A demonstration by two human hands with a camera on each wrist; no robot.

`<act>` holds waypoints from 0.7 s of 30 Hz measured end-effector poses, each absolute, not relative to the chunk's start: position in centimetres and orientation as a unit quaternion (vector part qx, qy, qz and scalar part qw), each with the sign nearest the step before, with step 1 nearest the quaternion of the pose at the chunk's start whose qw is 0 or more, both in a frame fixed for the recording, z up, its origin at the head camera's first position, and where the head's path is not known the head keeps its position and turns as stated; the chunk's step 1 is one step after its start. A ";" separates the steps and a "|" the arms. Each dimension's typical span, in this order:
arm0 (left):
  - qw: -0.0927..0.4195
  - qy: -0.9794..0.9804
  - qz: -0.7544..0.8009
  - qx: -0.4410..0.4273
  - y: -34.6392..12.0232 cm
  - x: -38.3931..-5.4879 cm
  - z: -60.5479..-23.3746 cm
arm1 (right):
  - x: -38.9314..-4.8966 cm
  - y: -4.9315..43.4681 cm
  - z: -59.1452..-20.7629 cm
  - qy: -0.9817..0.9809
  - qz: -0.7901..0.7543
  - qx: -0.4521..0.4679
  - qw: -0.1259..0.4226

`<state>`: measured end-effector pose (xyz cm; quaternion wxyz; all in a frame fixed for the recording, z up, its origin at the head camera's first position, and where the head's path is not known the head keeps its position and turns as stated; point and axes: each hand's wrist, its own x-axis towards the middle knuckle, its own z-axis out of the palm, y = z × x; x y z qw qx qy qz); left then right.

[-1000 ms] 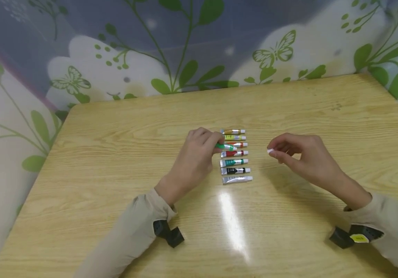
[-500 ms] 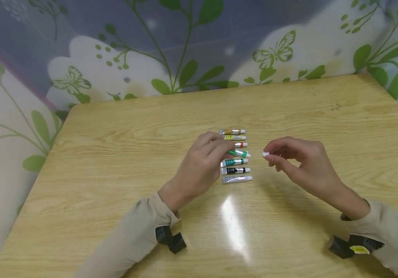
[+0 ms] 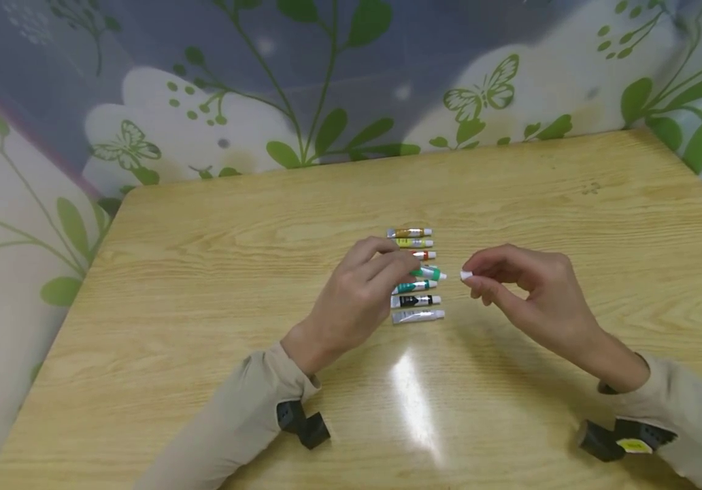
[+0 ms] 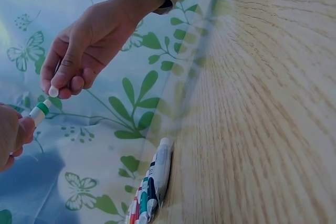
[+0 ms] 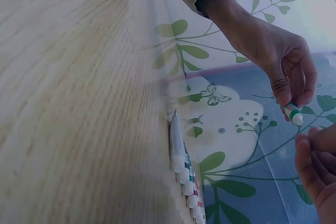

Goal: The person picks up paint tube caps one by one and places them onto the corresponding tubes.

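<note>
Between the thumb and fingers of my left hand (image 3: pixel 357 292) is a green paint tube (image 3: pixel 427 273), raised above the table with its uncapped white nozzle pointing right. My right hand (image 3: pixel 525 282) pinches a small white cap (image 3: pixel 466 275), a short gap away from that nozzle. In the left wrist view the cap (image 4: pixel 53 91) and the tube's nozzle end (image 4: pixel 43 107) almost line up. Under and around the held tube lies a column of paint tubes, among them a black tube (image 3: pixel 415 301) and a silver-white tube (image 3: pixel 418 316). My left fingers partly cover the middle ones.
At the far end of the column lie an ochre tube (image 3: pixel 410 233) and a yellow tube (image 3: pixel 413 242), with an orange-red tube (image 3: pixel 426 255) nearer. All rest on a wooden table (image 3: pixel 204 286). A patterned wall covering (image 3: pixel 351 82) stands behind the table's back edge.
My left hand has brought the green tube right and nearer to me, its nozzle turning toward the cap. My right hand has moved slightly left with the cap, narrowing the gap.
</note>
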<state>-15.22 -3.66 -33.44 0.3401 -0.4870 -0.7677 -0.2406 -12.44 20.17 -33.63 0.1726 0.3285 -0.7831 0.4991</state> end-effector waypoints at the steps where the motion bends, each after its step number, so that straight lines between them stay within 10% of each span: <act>1: 0.342 -0.766 -0.237 -0.489 -3.6 -15.2 -33.5 | -12.4 20.1 -33.7 -0.783 0.499 0.329 0.171; 21: 0.362 -0.759 -0.220 -0.495 -3.4 -15.1 -33.9 | -12.3 19.5 -34.6 -0.731 0.566 0.348 0.154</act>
